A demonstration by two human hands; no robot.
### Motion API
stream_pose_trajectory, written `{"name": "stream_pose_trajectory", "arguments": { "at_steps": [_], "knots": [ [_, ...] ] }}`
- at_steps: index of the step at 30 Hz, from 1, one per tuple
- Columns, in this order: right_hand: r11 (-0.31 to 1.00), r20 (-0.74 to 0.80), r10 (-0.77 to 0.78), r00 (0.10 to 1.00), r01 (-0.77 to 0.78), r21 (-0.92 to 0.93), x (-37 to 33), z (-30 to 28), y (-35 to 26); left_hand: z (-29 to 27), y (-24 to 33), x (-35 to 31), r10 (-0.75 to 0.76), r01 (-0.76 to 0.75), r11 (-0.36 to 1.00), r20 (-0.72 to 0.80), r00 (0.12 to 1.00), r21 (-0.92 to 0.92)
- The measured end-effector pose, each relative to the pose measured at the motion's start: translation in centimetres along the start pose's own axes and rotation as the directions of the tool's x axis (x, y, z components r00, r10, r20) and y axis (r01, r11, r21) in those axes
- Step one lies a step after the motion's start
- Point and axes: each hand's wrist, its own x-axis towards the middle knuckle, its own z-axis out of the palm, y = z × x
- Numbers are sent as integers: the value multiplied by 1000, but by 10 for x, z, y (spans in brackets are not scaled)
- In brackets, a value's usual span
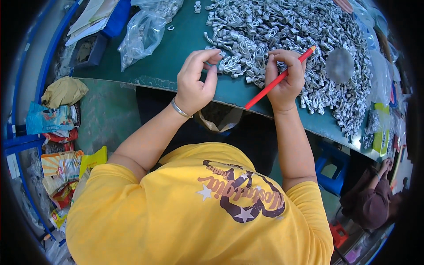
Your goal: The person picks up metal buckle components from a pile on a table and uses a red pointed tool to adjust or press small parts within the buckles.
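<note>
A large pile of small grey-and-white looped cord pieces with ribbed ends [327, 35] covers the right and far part of the green table [185, 44]. At its left edge my left hand [196, 81] is curled, thumb and fingertips close together beside the nearest pieces. Whatever lies between those fingertips is too small to make out. My right hand [285, 81] is closed over the pile's near edge, with a long red pencil [267, 89] slanting through its fingers. The pencil's orange end points up and right. Thumb and index finger are bent toward each other.
A clear plastic bag [142, 37] lies on the table's far left, near a dark bin [88, 51] and papers [90, 20]. Colourful packets [62, 168] sit on a blue rack at left. A blue stool [331, 168] and another person [369, 198] are at right.
</note>
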Motion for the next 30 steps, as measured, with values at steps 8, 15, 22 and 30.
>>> {"name": "stream_pose_trajectory", "arguments": {
  "at_steps": [8, 15, 22, 30],
  "knots": [
    [1000, -4, -14, 1000, 14, 13, 1, 1, -3, -3, -4, -5, -35, 23, 995, -115, 993, -100],
    [997, -76, 8, 997, -2, 78, -1, -9, -8, -3, -4, -8, -48, 38, 992, -78, 996, -124],
    [987, 69, 152, 986, -148, -54, -34, -47, -34, -4, 6, 2, -87, 87, 996, 124, 988, 8],
    [851, 317, 316, 894, -119, -512, -9, -20, -32, -3, 7, 2, -28, 30, 999, 147, 989, -16]
  ]
}}
